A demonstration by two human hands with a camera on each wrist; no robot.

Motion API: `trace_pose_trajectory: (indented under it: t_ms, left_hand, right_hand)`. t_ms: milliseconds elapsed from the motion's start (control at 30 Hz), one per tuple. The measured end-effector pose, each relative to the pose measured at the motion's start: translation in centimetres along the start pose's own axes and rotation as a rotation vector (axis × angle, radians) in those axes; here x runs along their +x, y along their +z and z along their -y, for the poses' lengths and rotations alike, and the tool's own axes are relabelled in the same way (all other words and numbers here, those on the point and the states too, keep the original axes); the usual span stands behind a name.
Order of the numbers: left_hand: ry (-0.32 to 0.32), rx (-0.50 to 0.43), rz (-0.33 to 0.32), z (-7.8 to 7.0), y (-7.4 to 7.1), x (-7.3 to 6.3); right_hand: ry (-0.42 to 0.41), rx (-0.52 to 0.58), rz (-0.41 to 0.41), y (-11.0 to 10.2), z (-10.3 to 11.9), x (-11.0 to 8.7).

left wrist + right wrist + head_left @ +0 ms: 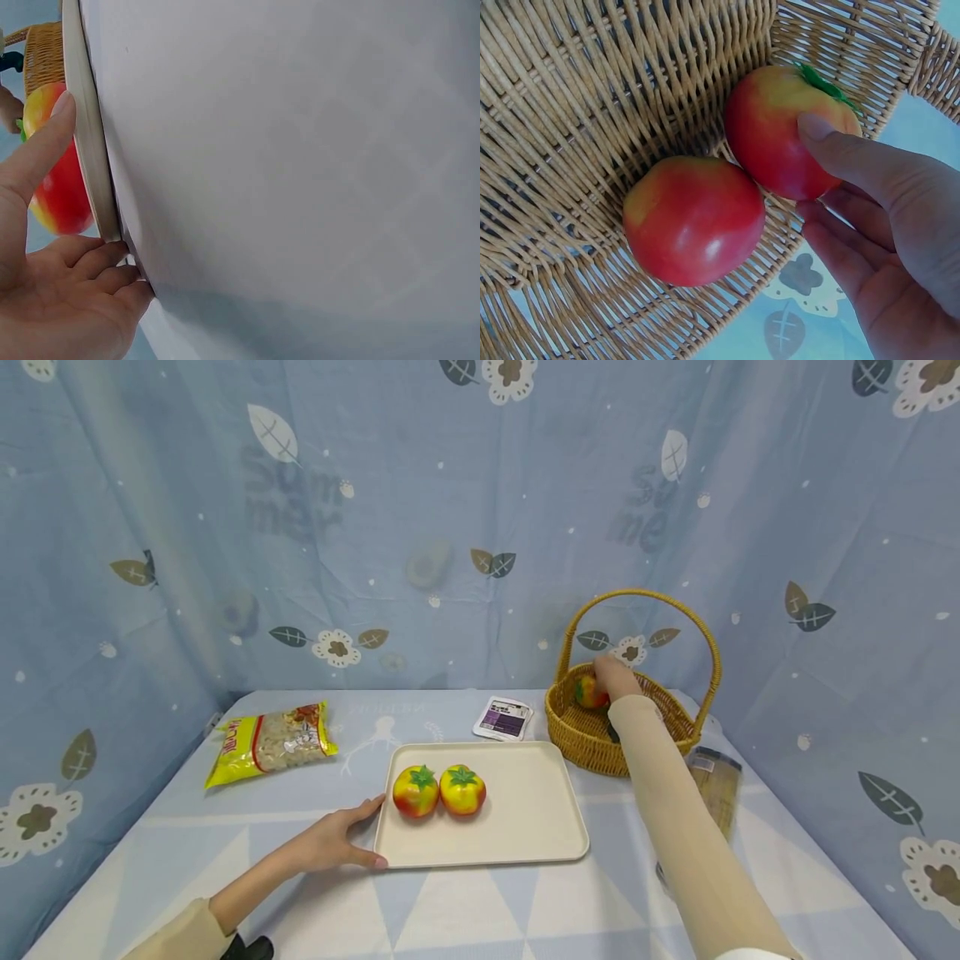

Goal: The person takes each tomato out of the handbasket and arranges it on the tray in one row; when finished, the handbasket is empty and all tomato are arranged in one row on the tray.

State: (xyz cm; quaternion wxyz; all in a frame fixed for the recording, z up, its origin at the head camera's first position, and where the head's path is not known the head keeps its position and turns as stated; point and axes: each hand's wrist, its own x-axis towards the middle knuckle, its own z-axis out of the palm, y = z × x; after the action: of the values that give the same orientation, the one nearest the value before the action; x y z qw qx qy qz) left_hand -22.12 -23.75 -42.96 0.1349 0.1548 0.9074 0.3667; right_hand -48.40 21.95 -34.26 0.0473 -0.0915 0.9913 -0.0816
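My right hand [617, 677] reaches down into a wicker basket [588, 752] with a tall handle. In the right wrist view, thumb and fingers grip a red and yellow tomato [780, 135] with a green leafy top. A second tomato [694, 221] lies against it on the woven wicker. To the left, my left hand [337, 839] touches the left edge of a cream rectangular tray [525, 802], thumb by the near corner and fingers farther up, spread fairly straight. Two tomatoes, one on the left [416, 792] and one beside it [462, 790], sit on the tray's left half.
A yellow bag of pale dry food [277, 741] lies at the back left. Behind the tray are white and purple cards [504, 718]. A clear pack of tan contents [716, 785] lies right of the basket, partly behind my right sleeve. Patterned curtain encloses the table.
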Motion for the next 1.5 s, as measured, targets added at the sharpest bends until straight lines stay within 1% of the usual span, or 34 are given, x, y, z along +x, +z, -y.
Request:
trace_pose_trajectory:
  t_ms: [100, 267, 367, 667, 933, 1033, 1267, 1500]
  left_hand:
    - [0.003, -0.004, 0.001, 0.1, 0.0, 0.0]
    - [0.014, -0.003, 0.001, 0.1, 0.0, 0.0]
    - [0.023, 0.007, -0.003, 0.1, 0.0, -0.1]
    - [0.005, 0.002, -0.006, 0.3, 0.0, 0.0]
    - [-0.006, -0.003, -0.014, 0.2, -0.1, 0.0]
    - [-0.012, -0.005, -0.013, 0.1, 0.0, 0.0]
    - [-0.004, 0.017, -0.022, -0.1, 0.0, -0.1]
    - [0.004, 0.002, -0.019, -0.1, 0.0, -0.3]
  right_hand:
    - [-0.001, -0.015, 0.000, 0.0, 0.2, 0.0]
    - [0.005, -0.070, -0.002, 0.0, 0.9, -0.1]
    - [0.005, -0.076, 0.008, 0.0, 1.0, -0.1]
    - [-0.008, 0.009, -0.006, -0.3, 0.5, -0.8]
    - [-0.044, 0.032, -0.011, -0.9, 0.4, -1.9]
    - [-0.049, 0.059, -0.007, -1.1, 0.2, -2.3]
    - [-0.125, 0.056, -0.033, -1.2, -0.7, -2.7]
    - [-0.165, 0.111, -0.081, -1.2, -1.0, -3.9]
